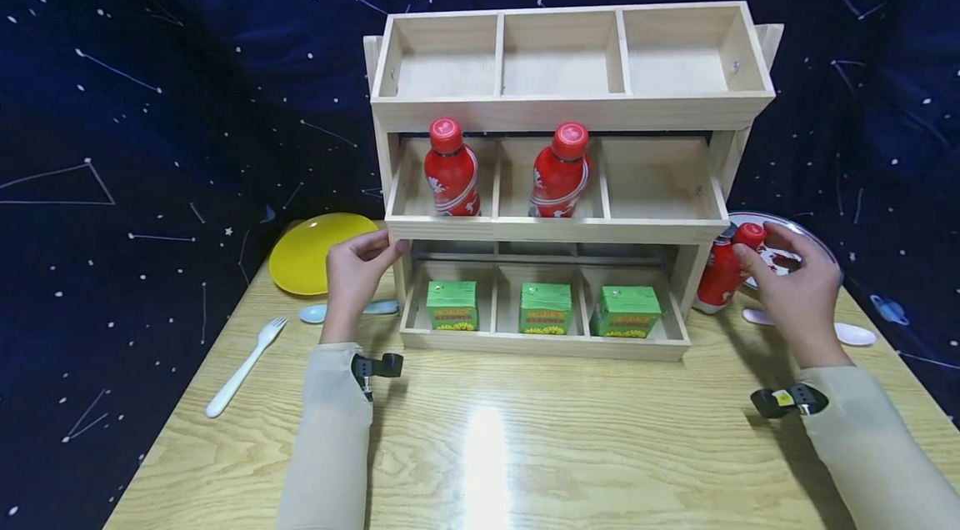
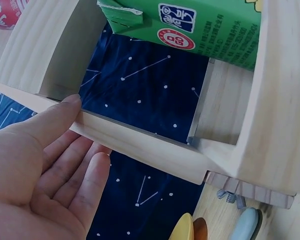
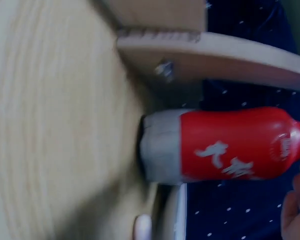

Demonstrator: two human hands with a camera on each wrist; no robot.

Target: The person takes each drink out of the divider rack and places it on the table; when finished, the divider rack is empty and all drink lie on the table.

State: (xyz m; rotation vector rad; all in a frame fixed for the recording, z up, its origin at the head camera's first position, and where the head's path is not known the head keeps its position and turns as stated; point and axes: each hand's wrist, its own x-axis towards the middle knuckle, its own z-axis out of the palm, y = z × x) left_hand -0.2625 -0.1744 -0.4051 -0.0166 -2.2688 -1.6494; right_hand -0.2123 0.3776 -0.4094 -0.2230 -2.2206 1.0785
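Note:
My left hand (image 1: 356, 270) is at the left side of a wooden three-tier shelf (image 1: 558, 228). In the left wrist view, its thumb lies on the shelf's side rail (image 2: 145, 145), with the other fingers beneath. Beyond the shelf's right side, my right hand (image 1: 801, 288) grips a red bottle (image 1: 722, 273) near its cap. The right wrist view shows that bottle (image 3: 235, 142) with a grey base close to the tabletop. Two similar red bottles (image 1: 452, 180) (image 1: 559, 180) stand in the middle tier's left and centre compartments.
Green cartons (image 1: 546, 309) sit in the bottom tier's three compartments. On the left are a yellow plate (image 1: 318, 251), a white fork (image 1: 243, 369) and a light blue utensil (image 1: 378, 307). A patterned plate (image 1: 813, 240) and a white utensil (image 1: 855, 335) lie at the right.

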